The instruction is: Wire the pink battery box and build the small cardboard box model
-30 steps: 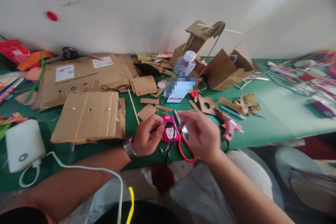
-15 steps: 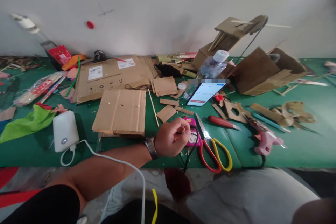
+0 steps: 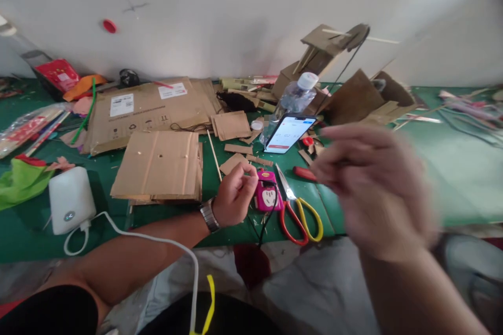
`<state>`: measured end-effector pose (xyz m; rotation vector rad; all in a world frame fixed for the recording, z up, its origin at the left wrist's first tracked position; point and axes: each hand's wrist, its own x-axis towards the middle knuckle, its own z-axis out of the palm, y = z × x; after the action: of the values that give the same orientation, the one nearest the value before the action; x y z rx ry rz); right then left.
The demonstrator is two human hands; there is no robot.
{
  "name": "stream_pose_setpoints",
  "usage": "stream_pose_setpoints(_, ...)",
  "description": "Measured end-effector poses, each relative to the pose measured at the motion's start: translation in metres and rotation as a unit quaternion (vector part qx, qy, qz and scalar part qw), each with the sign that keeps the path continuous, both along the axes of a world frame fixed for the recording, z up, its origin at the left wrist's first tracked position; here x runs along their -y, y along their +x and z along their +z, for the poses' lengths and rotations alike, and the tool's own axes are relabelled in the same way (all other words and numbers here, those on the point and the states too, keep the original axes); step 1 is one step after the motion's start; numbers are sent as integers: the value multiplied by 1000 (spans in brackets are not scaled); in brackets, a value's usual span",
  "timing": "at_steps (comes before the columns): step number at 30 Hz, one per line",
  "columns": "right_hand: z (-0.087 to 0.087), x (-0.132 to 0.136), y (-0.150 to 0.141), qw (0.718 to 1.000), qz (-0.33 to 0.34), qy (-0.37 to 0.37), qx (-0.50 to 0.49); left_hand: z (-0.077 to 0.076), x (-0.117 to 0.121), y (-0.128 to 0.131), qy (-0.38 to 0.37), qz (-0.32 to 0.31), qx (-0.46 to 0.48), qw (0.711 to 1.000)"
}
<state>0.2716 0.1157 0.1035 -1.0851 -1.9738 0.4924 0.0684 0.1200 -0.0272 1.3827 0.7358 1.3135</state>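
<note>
My left hand (image 3: 236,196), with a metal watch on its wrist, is closed above the table's front part. Its thumb and fingers are pressed together; what they hold, if anything, I cannot make out. Just right of it lies a pink power strip (image 3: 269,198) with a black plug and cord. Scissors (image 3: 291,204) with one red and one yellow handle rest beside the strip. My right hand (image 3: 377,188) is raised on the right, its curled fingers smeared by motion. Behind those fingers, a red-handled tool (image 3: 303,173) is partly hidden.
Cardboard squares (image 3: 159,165) are stacked left of my left hand. A white power bank (image 3: 71,199) trails a cable across my left forearm. A lit phone (image 3: 290,133) leans by a plastic bottle (image 3: 296,95). Behind are a flattened carton (image 3: 147,107) and a cardboard model (image 3: 324,44).
My right hand has come into view at the right, covering the spot where the pink glue gun lay. The view has swung right; my left hand stays closed, near the power strip.
</note>
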Motion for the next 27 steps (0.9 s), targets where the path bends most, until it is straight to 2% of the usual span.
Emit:
stream_pose_setpoints(2,-9,-4,-8,999,-2,4,46,-3,0,1,-13,11,16,1000)
stream_pose_setpoints(4,-27,-5,-16,996,6,-3,84,-6,0,0,-23,19,20,999)
stream_pose_setpoints(7,-52,-3,-23,996,35,-28,73,-8,2,-2,-34,25,-1,999)
stream_pose_setpoints(9,-61,0,-26,998,44,-22,46,-8,3,-3,-35,24,-17,999)
stream_pose_setpoints(14,-61,2,-25,1000,12,-13,25,-5,4,-2,-31,14,-23,999)
stream_pose_setpoints(17,-58,2,-23,999,6,-50,13,0,3,-1,-19,15,-41,999)
stream_pose_setpoints(22,-62,3,-21,984,14,-130,-119,3,2,-1,-32,48,-46,997)
stream_pose_setpoints(27,-64,0,-22,972,13,-166,-164,2,1,-2,-51,70,-59,994)
